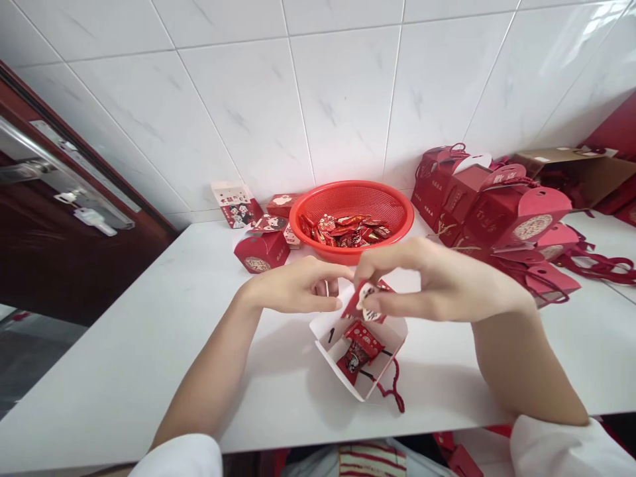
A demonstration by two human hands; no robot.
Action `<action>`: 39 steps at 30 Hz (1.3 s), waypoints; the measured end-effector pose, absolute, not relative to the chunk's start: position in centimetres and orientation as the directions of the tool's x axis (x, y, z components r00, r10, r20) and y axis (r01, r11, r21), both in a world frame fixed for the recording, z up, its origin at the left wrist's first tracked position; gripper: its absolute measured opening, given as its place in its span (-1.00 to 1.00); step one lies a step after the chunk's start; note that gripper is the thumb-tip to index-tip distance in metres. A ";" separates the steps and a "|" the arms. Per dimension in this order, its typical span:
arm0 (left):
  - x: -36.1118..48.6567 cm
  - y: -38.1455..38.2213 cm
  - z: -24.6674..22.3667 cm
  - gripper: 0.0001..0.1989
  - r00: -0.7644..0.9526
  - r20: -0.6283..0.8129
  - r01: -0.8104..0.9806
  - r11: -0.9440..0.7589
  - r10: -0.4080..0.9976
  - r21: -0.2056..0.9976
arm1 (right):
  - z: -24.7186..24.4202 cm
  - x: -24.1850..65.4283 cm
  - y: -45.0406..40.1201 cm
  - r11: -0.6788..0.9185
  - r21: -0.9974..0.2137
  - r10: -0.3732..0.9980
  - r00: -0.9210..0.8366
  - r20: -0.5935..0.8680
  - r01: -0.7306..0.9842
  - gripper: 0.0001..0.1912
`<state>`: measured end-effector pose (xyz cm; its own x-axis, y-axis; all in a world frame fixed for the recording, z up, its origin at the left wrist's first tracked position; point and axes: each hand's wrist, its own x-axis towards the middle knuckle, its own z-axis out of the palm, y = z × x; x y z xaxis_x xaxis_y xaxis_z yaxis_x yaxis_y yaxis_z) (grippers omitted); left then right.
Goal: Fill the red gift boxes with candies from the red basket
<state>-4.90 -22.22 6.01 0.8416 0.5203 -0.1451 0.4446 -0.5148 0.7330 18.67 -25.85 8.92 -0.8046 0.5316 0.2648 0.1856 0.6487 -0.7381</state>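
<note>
Over an open gift box [334,356], white inside, my right hand [437,281] pinches a red candy packet [368,301] with a pale printed figure. My left hand [298,286] is at the box's far left edge, thumb and forefinger apart with nothing between them; its other fingers curl inward. Whether it touches the box I cannot tell. Several red wrapped candies [360,348] lie inside the box. A dark red cord [396,391] hangs from its right side onto the table. Just behind my hands stands a red plastic basket [352,192] holding many wrapped candies [348,230].
Closed red gift boxes [263,252] stand left of the basket. A pile of red gift boxes with cords [497,212] and a cardboard box [581,172] occupy the right of the white table [163,318]. Behind is a tiled wall [342,106]; a door [44,218] is at left.
</note>
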 end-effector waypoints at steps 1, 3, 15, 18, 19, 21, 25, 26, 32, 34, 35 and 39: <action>-4.9 -22.4 6.1 -0.82 0.838 -0.134 0.448 -0.526 0.530 0.723 | 8.6 18.3 -25.9 0.668 -0.710 0.504 -0.838 0.210 0.224 -0.91; -4.8 -22.6 6.0 -0.81 0.822 -0.094 0.454 -0.548 0.561 0.702 | 8.0 17.9 -26.0 0.702 -0.640 0.493 -0.861 0.121 0.312 -0.88; -8.0 -21.8 6.6 -0.61 0.713 -0.181 0.645 -0.533 0.677 0.547 | 7.1 20.2 -22.5 0.494 -0.241 0.827 -0.537 -0.169 0.836 -0.81; -8.6 -21.9 7.2 -0.61 0.692 -0.191 0.670 -0.521 0.696 0.529 | 4.6 18.3 -21.5 0.444 -0.079 0.817 -0.439 -0.375 0.893 -0.62; -8.7 -21.9 7.3 -0.61 0.689 -0.188 0.672 -0.521 0.700 0.526 | 3.6 17.4 -21.3 0.437 -0.026 0.811 -0.406 -0.421 0.899 -0.57; -8.8 -21.9 7.4 -0.61 0.685 -0.185 0.676 -0.521 0.705 0.521 | 1.7 15.4 -21.1 0.454 0.039 0.803 -0.390 -0.451 0.890 -0.51; -8.9 -22.0 7.3 -0.61 0.674 -0.192 0.686 -0.509 0.713 0.519 | -0.3 13.2 -21.0 0.510 0.067 0.771 -0.422 -0.478 0.857 -0.56; -8.9 -22.0 7.3 -0.61 0.672 -0.193 0.687 -0.505 0.715 0.522 | -0.2 13.3 -21.0 0.524 0.049 0.762 -0.441 -0.475 0.851 -0.61; -9.0 -22.0 7.4 -0.61 0.678 -0.177 0.673 -0.506 0.714 0.539 | 3.3 16.2 -20.7 0.508 -0.199 0.829 -0.539 -0.153 0.838 -0.87; -8.7 -22.0 7.3 -0.61 0.690 -0.146 0.650 -0.518 0.709 0.556 | 4.0 17.0 -20.4 0.431 -0.324 0.902 -0.410 0.134 0.842 -0.78; -8.5 -22.0 7.1 -0.61 0.697 -0.124 0.634 -0.526 0.707 0.567 | 4.2 17.3 -20.3 0.401 -0.374 0.912 -0.323 0.254 0.836 -0.68; -7.3 -21.9 6.3 -0.63 0.694 -0.005 0.572 -0.546 0.720 0.612 | 4.3 17.9 -20.1 0.385 -0.459 0.897 -0.207 0.391 0.801 -0.51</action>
<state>-7.27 -21.89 6.28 0.6936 0.7204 -0.0052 0.5720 -0.5463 0.6119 17.89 -20.14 4.35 -0.2065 0.8967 0.3914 0.8008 0.3848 -0.4590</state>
